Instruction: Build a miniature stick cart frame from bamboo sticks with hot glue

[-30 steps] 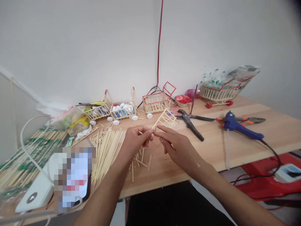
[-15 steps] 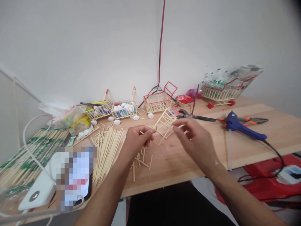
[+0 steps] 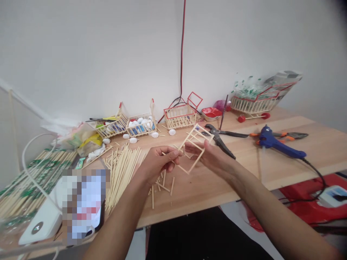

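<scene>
Broadly, a pale wooden tabletop (image 3: 271, 169) runs along a plain white wall (image 3: 108, 54), with a red-and-black cable (image 3: 181, 54) climbing the wall behind it. Above the table's middle, held clear of the wood, is the small ladder-like frame of pale bamboo sticks (image 3: 195, 142), tilted. The left hand (image 3: 158, 160) pinches thumb and forefinger on the frame's lower left edge. The right hand (image 3: 214, 156) has its fingers curled closed on the frame's right side. Loose bamboo sticks (image 3: 121, 169) lie fanned just left of the hands, with black shears (image 3: 221, 141) and a blue glue gun (image 3: 275, 144) to the right. Green print on the wrapped stick bundles (image 3: 27, 180) is too small to read.
</scene>
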The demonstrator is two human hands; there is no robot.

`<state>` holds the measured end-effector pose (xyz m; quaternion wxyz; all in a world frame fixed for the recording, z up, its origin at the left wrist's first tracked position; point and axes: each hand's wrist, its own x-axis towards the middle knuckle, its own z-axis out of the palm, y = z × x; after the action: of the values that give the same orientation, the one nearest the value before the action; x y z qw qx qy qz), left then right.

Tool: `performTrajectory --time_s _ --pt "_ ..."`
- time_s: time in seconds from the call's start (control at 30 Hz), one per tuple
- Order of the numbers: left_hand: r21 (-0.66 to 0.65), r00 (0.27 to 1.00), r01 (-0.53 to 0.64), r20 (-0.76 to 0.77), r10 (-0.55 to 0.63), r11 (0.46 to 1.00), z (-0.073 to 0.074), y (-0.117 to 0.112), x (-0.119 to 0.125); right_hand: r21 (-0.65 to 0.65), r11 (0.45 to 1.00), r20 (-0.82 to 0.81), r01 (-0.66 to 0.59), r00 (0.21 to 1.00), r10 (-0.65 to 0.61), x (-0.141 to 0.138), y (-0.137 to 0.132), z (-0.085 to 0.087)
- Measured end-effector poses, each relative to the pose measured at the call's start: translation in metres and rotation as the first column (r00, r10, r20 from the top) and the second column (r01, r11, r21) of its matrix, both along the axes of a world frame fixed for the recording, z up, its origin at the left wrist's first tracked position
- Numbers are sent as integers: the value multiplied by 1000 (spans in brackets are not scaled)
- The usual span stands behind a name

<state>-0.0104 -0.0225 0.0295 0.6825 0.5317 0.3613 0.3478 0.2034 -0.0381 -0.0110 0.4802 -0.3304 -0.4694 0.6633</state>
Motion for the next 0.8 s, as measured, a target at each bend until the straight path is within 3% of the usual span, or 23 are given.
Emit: performTrajectory --time_s 0.17,0.27,0.37,0.5,0.67,0.8 --pt "-21 1000 20 16 -20 1000 0 1 -2 -24 999 -53 29 998 -30 8 -3 5" --pt "-29 999 33 30 -32 999 1 1 -2 -40 987 -75 153 985 -156 13 -2 4" --pt "-44 997 65 42 -64 997 2 0 -2 -16 973 66 229 972 -227 12 2 0" --pt "-70 992 117 46 -114 991 3 -1 -2 75 992 308 102 944 -121 6 6 -1" --pt "-94 993 115 34 -112 989 4 -2 -2 197 975 352 -99 936 24 0 9 9" --pt "-104 993 113 32 -111 988 4 -2 -2 251 950 350 -186 932 90 -2 10 14"
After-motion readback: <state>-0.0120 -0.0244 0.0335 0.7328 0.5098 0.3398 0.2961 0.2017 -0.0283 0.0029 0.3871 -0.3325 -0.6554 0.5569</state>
